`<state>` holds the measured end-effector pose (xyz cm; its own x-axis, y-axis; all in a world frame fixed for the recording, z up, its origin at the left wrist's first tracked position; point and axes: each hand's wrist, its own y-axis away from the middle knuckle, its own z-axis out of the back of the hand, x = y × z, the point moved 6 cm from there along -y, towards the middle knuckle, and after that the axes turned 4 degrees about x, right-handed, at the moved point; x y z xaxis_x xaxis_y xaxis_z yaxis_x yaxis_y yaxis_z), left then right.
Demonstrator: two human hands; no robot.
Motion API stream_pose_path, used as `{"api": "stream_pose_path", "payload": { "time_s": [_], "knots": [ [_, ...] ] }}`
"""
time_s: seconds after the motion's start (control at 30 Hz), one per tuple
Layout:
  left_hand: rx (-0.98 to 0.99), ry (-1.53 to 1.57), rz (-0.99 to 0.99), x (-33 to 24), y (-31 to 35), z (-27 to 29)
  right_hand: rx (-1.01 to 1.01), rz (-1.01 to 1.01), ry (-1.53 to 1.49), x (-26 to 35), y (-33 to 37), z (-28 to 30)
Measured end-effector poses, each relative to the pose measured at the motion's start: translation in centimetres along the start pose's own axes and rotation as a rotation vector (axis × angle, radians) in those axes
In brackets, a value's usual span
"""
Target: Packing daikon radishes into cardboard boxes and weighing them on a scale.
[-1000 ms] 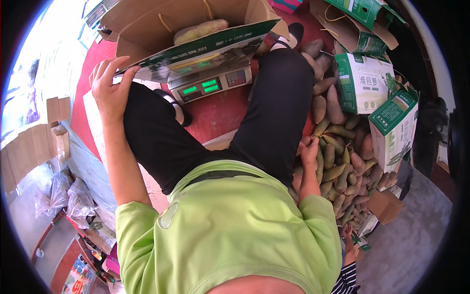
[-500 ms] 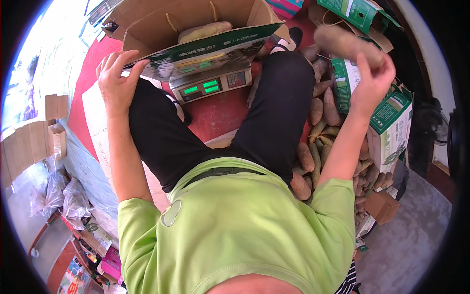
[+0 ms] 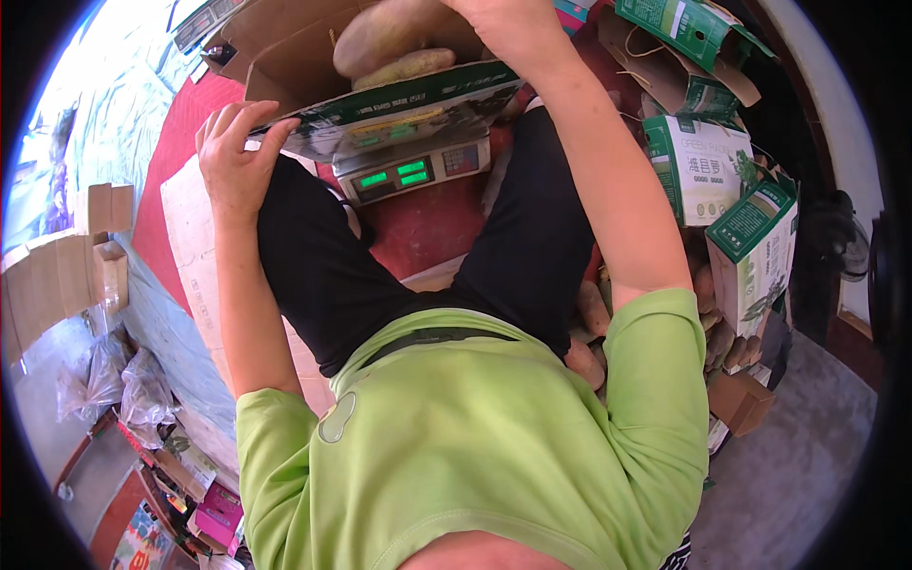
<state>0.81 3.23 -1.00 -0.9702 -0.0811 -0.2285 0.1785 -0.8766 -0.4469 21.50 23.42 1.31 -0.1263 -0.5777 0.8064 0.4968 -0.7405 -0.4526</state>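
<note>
Right hand (image 3: 513,43) pinches one end of a long root (image 3: 385,40), fingers partly cut off by the view's top edge. Left of that hand, the root hangs inside the open carton's (image 3: 399,109) rim, above a second root (image 3: 404,70); farther left, the carton gapes. Left hand (image 3: 237,152) pinches its near left edge, the scale (image 3: 408,174) to that hand's right.

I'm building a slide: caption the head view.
Left hand gripping an open carton, right hand holding a root vegetable at its opening, scale beneath.
</note>
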Motion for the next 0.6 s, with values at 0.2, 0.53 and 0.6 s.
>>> {"api": "stream_pose_path", "payload": {
  "time_s": [0.2, 0.53, 0.6],
  "knots": [
    [-0.014, 0.006, -0.018, 0.0, 0.1, 0.2, -0.043, -0.163, 0.022, -2.1, 3.1, 5.1],
    [-0.017, 0.002, -0.007, 0.5, 0.3, 0.3, -0.098, -0.427, 0.193, -9.5, 9.3, 12.8],
    [-0.018, 0.005, -0.010, 0.3, 0.2, 0.2, -0.068, -0.359, 0.156, -9.0, 8.4, 12.5]
  ]
}}
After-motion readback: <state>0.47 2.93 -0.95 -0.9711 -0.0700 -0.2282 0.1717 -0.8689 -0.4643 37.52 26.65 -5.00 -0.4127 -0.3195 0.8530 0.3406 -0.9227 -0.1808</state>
